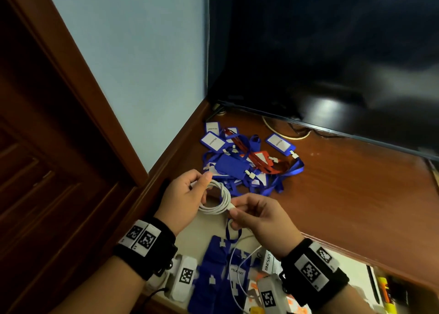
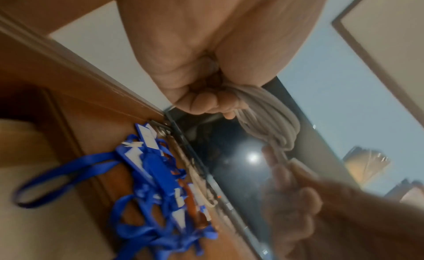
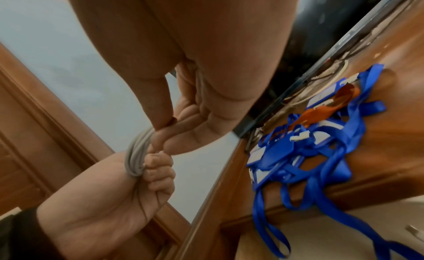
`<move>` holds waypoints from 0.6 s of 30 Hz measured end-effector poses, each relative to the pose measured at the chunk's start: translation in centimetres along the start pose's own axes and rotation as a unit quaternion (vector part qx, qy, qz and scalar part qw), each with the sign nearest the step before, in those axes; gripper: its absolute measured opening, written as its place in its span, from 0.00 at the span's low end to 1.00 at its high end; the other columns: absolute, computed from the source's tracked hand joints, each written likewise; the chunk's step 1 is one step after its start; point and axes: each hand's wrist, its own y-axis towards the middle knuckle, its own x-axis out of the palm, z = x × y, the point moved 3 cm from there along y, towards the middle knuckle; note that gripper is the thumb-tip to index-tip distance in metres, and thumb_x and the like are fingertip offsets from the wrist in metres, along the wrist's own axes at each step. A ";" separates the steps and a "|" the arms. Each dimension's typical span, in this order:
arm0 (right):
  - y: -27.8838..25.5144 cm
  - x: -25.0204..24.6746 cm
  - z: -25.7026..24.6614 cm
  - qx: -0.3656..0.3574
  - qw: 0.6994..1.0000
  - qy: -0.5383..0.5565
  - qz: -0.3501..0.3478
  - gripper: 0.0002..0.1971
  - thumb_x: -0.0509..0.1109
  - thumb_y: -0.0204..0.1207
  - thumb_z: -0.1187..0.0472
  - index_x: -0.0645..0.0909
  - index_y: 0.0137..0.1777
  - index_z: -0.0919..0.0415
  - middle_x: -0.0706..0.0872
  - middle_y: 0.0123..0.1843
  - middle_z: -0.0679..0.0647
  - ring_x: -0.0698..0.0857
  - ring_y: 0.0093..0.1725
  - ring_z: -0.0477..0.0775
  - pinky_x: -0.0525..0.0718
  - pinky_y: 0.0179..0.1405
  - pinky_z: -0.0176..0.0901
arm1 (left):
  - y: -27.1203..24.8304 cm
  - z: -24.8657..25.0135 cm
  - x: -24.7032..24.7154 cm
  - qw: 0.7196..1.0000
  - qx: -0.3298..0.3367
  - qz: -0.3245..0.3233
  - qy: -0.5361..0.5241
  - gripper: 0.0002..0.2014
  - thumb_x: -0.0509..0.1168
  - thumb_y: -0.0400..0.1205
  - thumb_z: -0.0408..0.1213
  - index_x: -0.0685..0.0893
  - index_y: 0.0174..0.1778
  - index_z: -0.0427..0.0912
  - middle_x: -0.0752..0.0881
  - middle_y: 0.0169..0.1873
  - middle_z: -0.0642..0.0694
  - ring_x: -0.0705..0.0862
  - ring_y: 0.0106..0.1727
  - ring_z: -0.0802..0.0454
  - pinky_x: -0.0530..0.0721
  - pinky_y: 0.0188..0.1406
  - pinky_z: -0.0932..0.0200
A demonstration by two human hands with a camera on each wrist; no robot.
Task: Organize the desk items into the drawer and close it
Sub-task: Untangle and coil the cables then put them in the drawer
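Note:
A coiled white cable (image 1: 218, 200) hangs in the air between both hands, above the open drawer (image 1: 209, 228). My left hand (image 1: 187, 194) grips the coil with curled fingers; the grey-white loops (image 2: 270, 116) run through its fist. My right hand (image 1: 251, 215) pinches the cable's plug end between thumb and forefinger, and the loops (image 3: 137, 155) show beside its fingertips. A tangle of blue and red lanyards with badge holders (image 1: 242, 161) lies on the wooden desk (image 1: 356, 183) beyond the hands. More blue badge holders (image 1: 218, 273) lie inside the drawer.
A dark monitor (image 1: 320, 52) stands at the back of the desk, with a cable (image 1: 285, 133) under it. A wooden door frame (image 1: 71, 99) rises on the left. The drawer also holds white boxes (image 1: 269, 261), a thin white cord (image 1: 240, 266) and orange and yellow items (image 1: 387, 294).

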 end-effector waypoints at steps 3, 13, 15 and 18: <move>0.9 1.4 2.1 0.046 0.997 -0.053 -0.010 0.10 0.71 0.83 0.70 0.87 0.61 0.60 0.87 0.38 0.54 0.84 0.36 0.50 0.85 0.42 0.44 | -1.0 -3.6 -0.2 0.998 -0.019 0.008 0.058 0.21 0.63 0.91 0.46 0.79 0.33 0.42 0.81 0.23 0.51 0.77 0.25 0.59 0.75 0.29 0.67; 4.2 6.4 8.1 0.150 0.976 -0.154 -0.019 0.11 0.73 0.84 0.52 0.88 0.51 0.61 0.91 0.40 0.55 0.89 0.35 0.50 0.91 0.45 0.49 | -3.3 -10.4 -2.9 0.985 -0.119 0.028 0.125 0.15 0.65 0.90 0.47 0.88 0.41 0.47 0.92 0.32 0.55 0.87 0.30 0.58 0.83 0.31 0.64; 5.1 6.5 9.2 0.163 0.976 -0.144 -0.021 0.09 0.73 0.84 0.55 0.88 0.52 0.62 0.92 0.41 0.55 0.90 0.36 0.50 0.91 0.42 0.44 | -3.3 -11.5 -3.6 0.979 -0.174 -0.004 0.107 0.14 0.62 0.92 0.42 0.91 0.49 0.44 0.93 0.36 0.52 0.91 0.36 0.56 0.89 0.37 0.62; 6.2 7.0 11.0 0.173 0.974 -0.140 -0.033 0.08 0.74 0.84 0.58 0.89 0.51 0.63 0.91 0.40 0.55 0.90 0.33 0.46 0.88 0.37 0.36 | -3.5 -13.2 -4.4 0.963 -0.248 -0.039 0.094 0.13 0.58 0.93 0.35 0.89 0.57 0.41 0.92 0.47 0.44 0.94 0.43 0.49 0.93 0.44 0.58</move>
